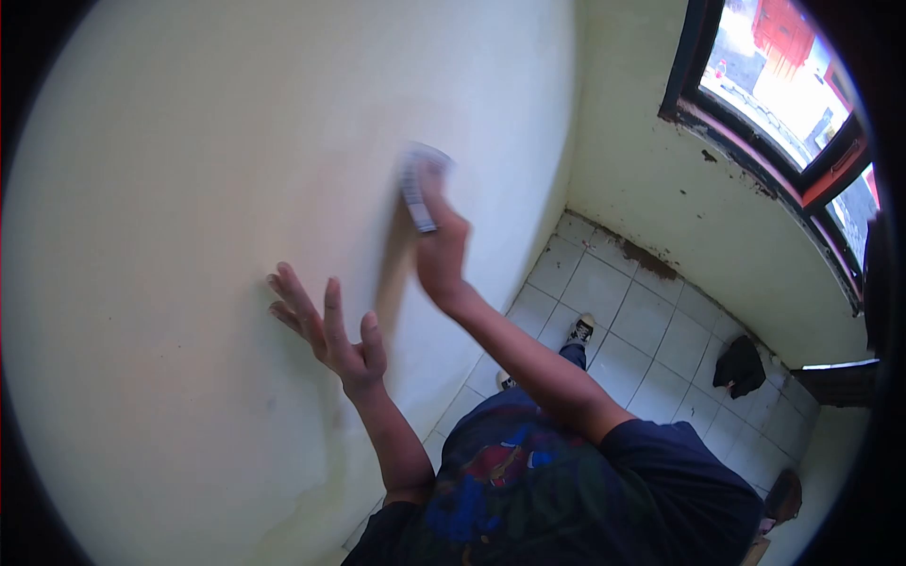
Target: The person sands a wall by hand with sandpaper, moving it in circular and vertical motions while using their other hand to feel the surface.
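My right hand (pixel 442 250) presses a flat, pale piece with dark printed marks (pixel 413 198) against the cream wall (pixel 189 170). It is blurred by motion, and its kind does not show; the fingers and palm cover part of it. Lower and to the left, my left hand (pixel 340 335) is raised close to the same wall, fingers spread and holding nothing. Faint smudges and a duller patch mark the wall around and below both hands.
A white tiled floor (pixel 632 311) lies below, with my shoe (pixel 582 328) on it. Near the right wall is a dark cloth-like bundle (pixel 739 368). A dark-framed window (pixel 802 179) sits at upper right, above peeling paint. A brownish object (pixel 781 495) is at lower right.
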The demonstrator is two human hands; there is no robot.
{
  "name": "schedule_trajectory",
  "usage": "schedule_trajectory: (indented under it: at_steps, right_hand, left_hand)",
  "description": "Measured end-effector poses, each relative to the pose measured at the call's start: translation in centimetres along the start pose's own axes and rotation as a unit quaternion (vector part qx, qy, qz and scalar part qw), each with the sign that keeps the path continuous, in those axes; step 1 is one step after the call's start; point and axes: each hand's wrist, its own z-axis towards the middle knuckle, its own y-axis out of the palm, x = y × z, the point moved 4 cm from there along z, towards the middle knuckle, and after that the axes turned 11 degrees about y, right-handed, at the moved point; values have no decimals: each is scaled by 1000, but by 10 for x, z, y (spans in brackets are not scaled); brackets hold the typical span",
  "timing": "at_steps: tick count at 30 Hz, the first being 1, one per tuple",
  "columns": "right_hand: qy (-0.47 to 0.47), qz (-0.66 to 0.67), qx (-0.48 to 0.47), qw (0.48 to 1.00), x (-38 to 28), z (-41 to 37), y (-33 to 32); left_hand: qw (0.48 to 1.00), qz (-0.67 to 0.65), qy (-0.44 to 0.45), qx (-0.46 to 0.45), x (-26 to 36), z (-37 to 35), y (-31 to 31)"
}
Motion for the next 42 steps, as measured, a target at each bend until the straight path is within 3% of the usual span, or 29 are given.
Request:
schedule_trajectory:
  at_steps: [1,3,5,8,11,12,15,16,18,21,23,25,27,30,31,33,35,37,39,41,42]
  right_hand:
    - [-52,-13,-46,997,-41,-3,16]
    - [-249,-43,-109,961,-90,-8,38]
    - [-259,-19,-127,957,-89,-6,33]
    - [-201,-78,-97,972,5,12,-5]
    - [79,-15,32,996,91,29,-56]
    - [148,-42,28,988,98,35,-62]
    - [73,25,3,997,15,42,-21]
    - [-18,-13,5,1000,-26,40,-4]
    - [-209,-5,-141,968,-87,32,22]
    - [-303,-37,-169,937,-87,40,19]
    - [-227,-72,-99,966,-20,56,-6]
    - [-124,-84,-13,989,46,73,-44]
    - [1,-43,16,999,75,95,-68]
    - [17,55,-25,998,7,114,-36]
    - [-36,43,-40,998,-29,110,-19]
    - [-242,-23,-163,956,-75,93,6]
    - [-302,-3,-241,922,-89,83,7]
    - [-370,-57,-254,892,-54,104,-10]
    - [-294,-115,-151,937,1,153,-48]
    - [-115,-66,-44,990,33,210,-88]
    - [-41,-52,-35,997,37,232,-99]
  left_hand:
    - [999,-16,-5,28,0,0,-1]
    - [999,-16,-6,35,-1,0,3]
    - [996,-18,28,78,0,2,4]
    - [1000,-10,2,24,2,2,6]
    - [998,29,-28,-38,5,-2,9]
    - [995,60,-28,-72,5,-5,14]
    - [987,105,-28,-118,5,-7,29]
    - [991,88,-47,-89,9,-1,31]
    - [993,62,-86,-52,9,-2,36]
    - [995,35,-90,-8,9,-2,40]
    - [996,55,-73,-16,8,4,44]
    - [978,167,-101,-79,12,6,48]
    - [964,207,-124,-108,14,8,56]
    - [929,328,-105,-137,15,16,71]
    - [935,310,-138,-105,15,17,75]
    - [937,297,-174,-63,14,19,83]
    - [927,310,-209,-9,12,19,88]
    - [925,322,-203,2,14,24,92]
    - [924,320,-207,21,16,29,93]
    - [918,331,-216,24,20,34,96]
    - [915,337,-223,17,21,35,100]
